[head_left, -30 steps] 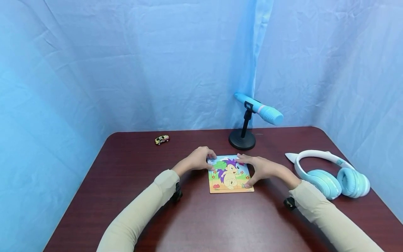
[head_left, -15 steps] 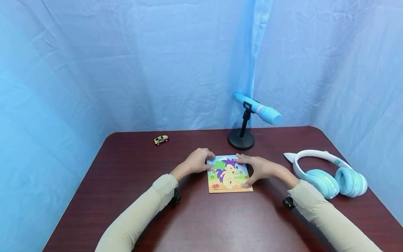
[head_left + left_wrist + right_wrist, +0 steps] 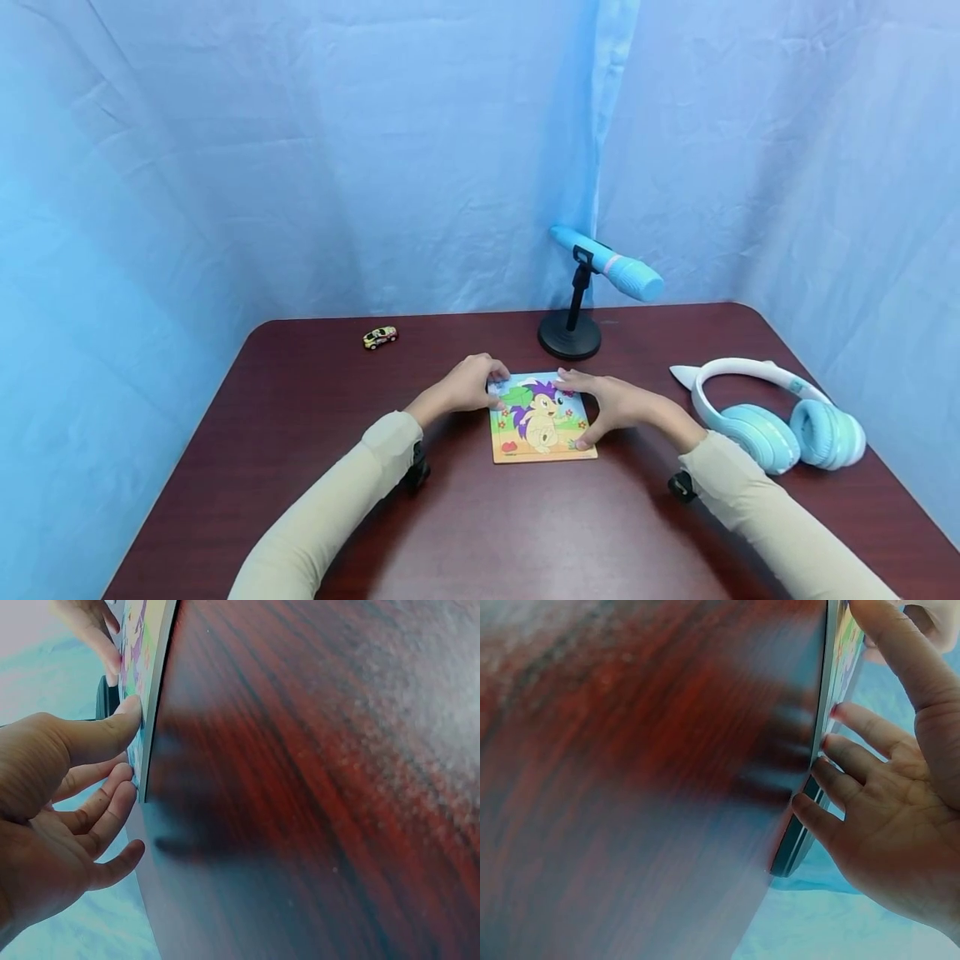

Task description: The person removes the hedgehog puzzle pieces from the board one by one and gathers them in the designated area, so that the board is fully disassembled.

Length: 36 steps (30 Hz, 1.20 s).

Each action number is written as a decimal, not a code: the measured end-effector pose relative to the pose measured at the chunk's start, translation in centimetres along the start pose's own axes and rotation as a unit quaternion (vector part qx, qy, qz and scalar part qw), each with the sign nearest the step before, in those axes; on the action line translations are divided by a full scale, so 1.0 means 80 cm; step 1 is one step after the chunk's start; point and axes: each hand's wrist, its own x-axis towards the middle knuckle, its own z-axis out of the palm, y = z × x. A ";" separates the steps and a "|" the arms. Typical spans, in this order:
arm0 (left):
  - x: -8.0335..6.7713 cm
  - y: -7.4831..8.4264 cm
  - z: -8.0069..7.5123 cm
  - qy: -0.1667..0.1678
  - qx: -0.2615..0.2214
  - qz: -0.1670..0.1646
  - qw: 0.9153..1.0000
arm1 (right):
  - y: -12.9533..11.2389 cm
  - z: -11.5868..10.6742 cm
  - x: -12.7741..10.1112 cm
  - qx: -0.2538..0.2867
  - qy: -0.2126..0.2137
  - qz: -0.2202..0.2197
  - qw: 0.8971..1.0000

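Square cartoon-hedgehog puzzle board (image 3: 542, 421); left hand (image 3: 467, 387), right hand (image 3: 617, 404), fingers relaxed, touching its edges

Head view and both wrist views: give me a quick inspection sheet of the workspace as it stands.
Surface: dark red wooden table, rounded corners.
Job's things: hedgehog puzzle board lying flat.
Clutter: toy car far left; blue microphone on a black stand; blue cat-ear headphones at right.
Hands: left hand touches the board's far left corner; right hand spans its right edge, fingertips against it.
Cables: nothing seen.
Surroundings: blue fabric backdrop.
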 end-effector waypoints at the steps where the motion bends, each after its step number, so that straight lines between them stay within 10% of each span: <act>1: 0.000 0.000 -0.001 -0.001 -0.002 -0.001 1.000 | 0.000 0.000 0.000 -0.001 0.001 -0.001 1.000; 36: 0.003 -0.004 -0.007 -0.023 -0.028 -0.021 0.999 | 0.004 0.009 -0.006 -0.049 0.034 -0.034 0.998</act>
